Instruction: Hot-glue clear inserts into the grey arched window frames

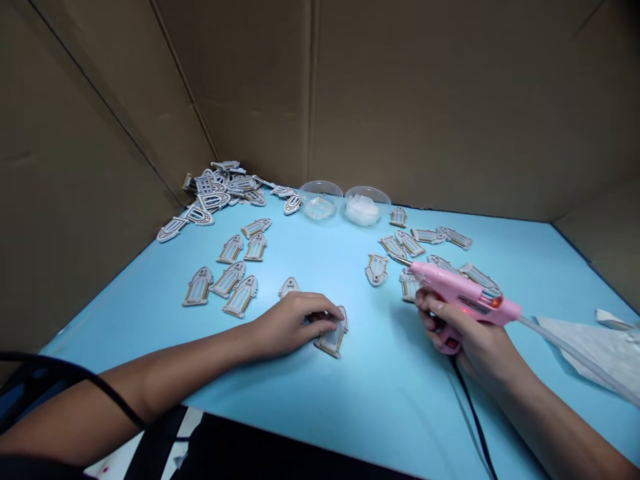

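My right hand [463, 333] is wrapped round the handle of a pink hot glue gun [455, 290], held above the table with its metal nozzle pointing left. A clear glue stick [570, 350] sticks out of its back, and a black cord hangs below. The fingers of my left hand [297, 320] are pinched together at the upper part of a small arched window piece [330, 343] lying on the blue table. A translucent sheet seems to be under the fingertips; its edges are partly hidden. Another arched piece [289, 287] lies just behind that hand.
Several arched pieces [230, 280] lie left, with a heap [215, 190] in the back corner. More pieces [410, 243] lie at the right. Two clear bowls [321, 207] stand at the back, one holding white sheets [363, 210]. White paper [590, 350] lies far right; cardboard walls [400, 100] surround the table.
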Demonstrator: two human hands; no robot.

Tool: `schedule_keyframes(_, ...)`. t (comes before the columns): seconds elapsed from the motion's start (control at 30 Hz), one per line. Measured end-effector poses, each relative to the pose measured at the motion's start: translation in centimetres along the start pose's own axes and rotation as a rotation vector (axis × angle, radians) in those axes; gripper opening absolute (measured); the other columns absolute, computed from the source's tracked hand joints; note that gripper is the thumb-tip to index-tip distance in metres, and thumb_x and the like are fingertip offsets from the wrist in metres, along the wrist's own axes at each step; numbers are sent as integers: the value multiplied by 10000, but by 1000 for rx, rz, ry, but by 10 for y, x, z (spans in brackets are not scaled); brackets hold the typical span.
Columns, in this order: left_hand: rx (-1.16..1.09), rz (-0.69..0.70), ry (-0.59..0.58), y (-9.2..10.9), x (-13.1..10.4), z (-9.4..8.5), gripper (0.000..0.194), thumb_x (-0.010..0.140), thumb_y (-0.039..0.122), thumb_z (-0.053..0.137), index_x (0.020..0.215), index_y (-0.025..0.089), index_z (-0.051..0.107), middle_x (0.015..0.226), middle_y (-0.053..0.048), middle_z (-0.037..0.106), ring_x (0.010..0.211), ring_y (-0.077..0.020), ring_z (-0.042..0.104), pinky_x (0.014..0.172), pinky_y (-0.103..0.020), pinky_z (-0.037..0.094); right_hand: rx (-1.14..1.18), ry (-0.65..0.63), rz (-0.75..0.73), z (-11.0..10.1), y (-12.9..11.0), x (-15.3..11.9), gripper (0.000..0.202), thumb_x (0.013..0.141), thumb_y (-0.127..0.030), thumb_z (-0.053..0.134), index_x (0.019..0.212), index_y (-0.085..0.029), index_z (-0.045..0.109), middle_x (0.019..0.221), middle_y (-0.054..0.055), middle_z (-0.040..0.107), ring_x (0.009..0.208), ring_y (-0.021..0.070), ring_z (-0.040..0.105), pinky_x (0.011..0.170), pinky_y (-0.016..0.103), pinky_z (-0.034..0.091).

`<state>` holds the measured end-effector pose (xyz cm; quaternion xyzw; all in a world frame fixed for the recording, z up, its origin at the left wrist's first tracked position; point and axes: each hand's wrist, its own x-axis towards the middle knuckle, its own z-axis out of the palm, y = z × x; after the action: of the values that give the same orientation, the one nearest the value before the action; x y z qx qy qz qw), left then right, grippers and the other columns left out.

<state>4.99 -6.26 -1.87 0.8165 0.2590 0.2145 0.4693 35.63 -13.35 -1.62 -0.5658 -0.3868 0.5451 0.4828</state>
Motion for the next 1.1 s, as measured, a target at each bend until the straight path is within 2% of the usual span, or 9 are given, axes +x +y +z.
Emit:
schedule_keyframes(0.23,119,107,14,-11,1,6,195,1008,230,657,1159,176,769,1008,-75,760,896,-167,708,846,-266,545,-4,-17,-5,0,-1,0,415,794,-543,844,895,-195,641,794,14,549,540,87,480,389,182,307)
schedule_keyframes(0.37,211,131,-2,-16,1,6,204,996,244,679,1173,182,758,1040,-81,727,960,-187,690,881,-280,537,-7,-18,14,0,-1,0,449,789,-569,841,881,-193,613,741,-1,535,502,77,465,391,178,293)
schedule_keyframes(0.57,251,123,-14,-12,-3,3,102,969,213,659,1008,170,743,1038,-74,659,973,-185,661,892,-281,518,-16,-4,38,1,-4,-1,506,752,-613,852,864,-192,595,674,-24,511,460,62,435,388,163,258)
schedule_keyframes(0.63,278,127,-16,-8,-4,0,103,963,262,667,974,181,729,1084,-82,644,1014,-203,647,926,-308,514,-18,2,40,2,-5,-1,520,742,-623,854,859,-189,592,668,-26,510,452,57,424,390,161,251)
schedule_keyframes(0.7,333,124,-52,-3,-5,-4,239,899,368,761,1056,196,704,1234,-106,633,1149,-267,616,1016,-385,495,-16,4,43,3,-5,-1,521,740,-619,857,859,-188,591,671,-25,512,454,56,424,393,162,250)
schedule_keyframes(0.8,420,71,-157,1,-5,-12,768,702,451,925,1338,213,565,1484,-149,541,1371,-383,492,1144,-518,417,-6,13,41,4,-5,-1,516,739,-608,860,864,-189,588,678,-22,509,469,63,431,395,166,257)
schedule_keyframes(0.83,432,41,-187,2,-5,-13,874,675,442,942,1400,215,509,1502,-154,534,1390,-393,478,1154,-530,410,-1,17,35,4,-5,0,514,739,-607,860,870,-190,589,678,-23,503,476,66,433,396,169,260)
schedule_keyframes(0.97,421,-31,-202,1,-5,-16,846,734,406,906,1433,215,468,1389,-135,613,1292,-356,567,1109,-494,459,0,-1,-10,1,-1,-1,491,779,-613,820,914,-201,590,706,-17,505,501,78,429,401,180,257)
schedule_keyframes(1.1,360,-13,-44,0,-7,-16,818,777,411,842,1447,192,426,1413,-154,588,1302,-337,573,1170,-510,415,-187,-33,-62,0,2,-7,410,888,-589,723,950,-203,601,690,-9,519,515,106,456,428,218,304)
